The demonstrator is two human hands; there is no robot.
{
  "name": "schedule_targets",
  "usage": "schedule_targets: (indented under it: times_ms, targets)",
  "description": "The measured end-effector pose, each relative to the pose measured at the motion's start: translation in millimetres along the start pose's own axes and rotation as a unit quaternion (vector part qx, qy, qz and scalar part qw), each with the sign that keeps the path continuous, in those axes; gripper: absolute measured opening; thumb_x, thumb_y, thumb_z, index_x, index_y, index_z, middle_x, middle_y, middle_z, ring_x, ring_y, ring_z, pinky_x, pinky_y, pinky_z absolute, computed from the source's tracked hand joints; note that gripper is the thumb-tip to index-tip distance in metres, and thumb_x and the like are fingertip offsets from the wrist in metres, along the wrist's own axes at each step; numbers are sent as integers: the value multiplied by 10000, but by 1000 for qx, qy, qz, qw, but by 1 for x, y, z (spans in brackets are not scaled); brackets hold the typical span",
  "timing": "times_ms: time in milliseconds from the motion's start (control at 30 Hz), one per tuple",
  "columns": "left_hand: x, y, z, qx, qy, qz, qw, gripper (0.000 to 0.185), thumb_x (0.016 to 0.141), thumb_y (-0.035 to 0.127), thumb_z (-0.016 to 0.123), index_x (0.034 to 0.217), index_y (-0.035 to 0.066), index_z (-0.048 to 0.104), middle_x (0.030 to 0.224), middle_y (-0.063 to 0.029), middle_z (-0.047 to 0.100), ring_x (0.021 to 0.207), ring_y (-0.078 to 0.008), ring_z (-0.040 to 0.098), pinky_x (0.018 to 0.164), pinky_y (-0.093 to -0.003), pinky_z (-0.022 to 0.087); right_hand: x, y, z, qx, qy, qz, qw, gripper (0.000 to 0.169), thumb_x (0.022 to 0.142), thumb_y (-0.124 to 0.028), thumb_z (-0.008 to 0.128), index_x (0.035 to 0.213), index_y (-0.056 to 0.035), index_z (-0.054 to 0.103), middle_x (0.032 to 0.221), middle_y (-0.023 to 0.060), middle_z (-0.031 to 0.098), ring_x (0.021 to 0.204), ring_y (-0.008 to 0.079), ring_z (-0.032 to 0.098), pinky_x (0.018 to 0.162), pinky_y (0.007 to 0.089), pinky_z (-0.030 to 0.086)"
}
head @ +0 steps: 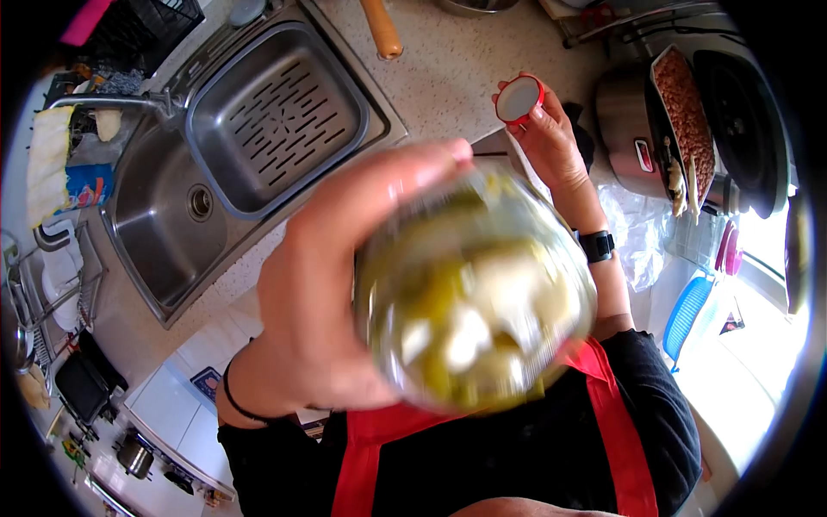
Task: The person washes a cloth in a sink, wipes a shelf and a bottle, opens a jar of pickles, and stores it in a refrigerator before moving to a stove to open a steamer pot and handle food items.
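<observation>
Close to the camera, my left hand grips a large glass jar round its side. Green and whitish pieces, perhaps pickled vegetables, show through the glass, blurred by motion. The jar hides part of my chest and some of the counter edge. My right hand, farther off above the counter, holds a red-rimmed jar lid between thumb and fingers. The lid's white inside faces up toward me. Lid and jar are apart. Whether the jar's mouth is uncovered cannot be seen.
A stainless steel sink with a slotted metal basin insert lies left. A wooden handle rests on the speckled counter. Right are a steel pot, a clear plastic bag and a blue strainer.
</observation>
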State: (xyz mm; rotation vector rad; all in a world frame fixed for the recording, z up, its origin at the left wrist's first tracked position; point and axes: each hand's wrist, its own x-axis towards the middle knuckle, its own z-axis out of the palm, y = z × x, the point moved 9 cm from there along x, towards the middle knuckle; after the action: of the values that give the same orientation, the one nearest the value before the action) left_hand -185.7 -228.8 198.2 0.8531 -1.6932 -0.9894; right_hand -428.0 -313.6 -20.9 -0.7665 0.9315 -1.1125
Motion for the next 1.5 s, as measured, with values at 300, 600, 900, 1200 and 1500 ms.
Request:
schedule_targets:
  times_ms: [300, 600, 900, 1200, 1500]
  targets:
    - [-4, -134, 30, 146, 45, -67, 986, 797, 590, 175, 843, 1260, 40, 433, 1162, -162, 580, 1039, -327, 609, 878, -380, 506, 6, -34, 27, -15, -85, -23, 996, 765, 775, -323, 773, 1376, -39, 395, 1268, 131, 541, 1195, 263, 531, 1034, 369, 408]
    - [11, -221, 73, 145, 67, -110, 981, 778, 614, 184, 826, 1262, 66, 412, 1175, -169, 565, 1077, -348, 579, 896, -402, 486, 19, -19, -12, -227, 0, -16, 974, 718, 733, -230, 816, 1334, -54, 465, 1190, 61, 587, 1090, 172, 563, 824, 273, 440]
    - [17, -249, 83, 109, 59, -118, 985, 795, 625, 167, 822, 1286, 75, 390, 1169, -176, 575, 1092, -347, 575, 918, -405, 472, 24, -52, 54, -593, -86, -144, 788, 674, 632, -139, 832, 1245, -105, 555, 1159, 73, 591, 1065, 220, 589, 831, 331, 465]
    - [21, -247, 78, 78, 56, -117, 989, 699, 648, 169, 806, 1237, 72, 442, 1152, -195, 580, 1056, -384, 580, 876, -430, 487, 24, -46, 113, -698, -220, -259, 630, 658, 588, -62, 790, 1205, -137, 574, 1169, 66, 571, 1070, 284, 558, 854, 400, 455]
    - [20, -254, 81, 61, 57, -88, 993, 704, 661, 164, 790, 1261, 36, 444, 1156, -210, 571, 1086, -382, 553, 915, -413, 459, 28, -39, 136, -713, -282, -261, 588, 571, 619, -11, 732, 1162, -120, 591, 1163, 61, 577, 1057, 298, 557, 885, 396, 472]
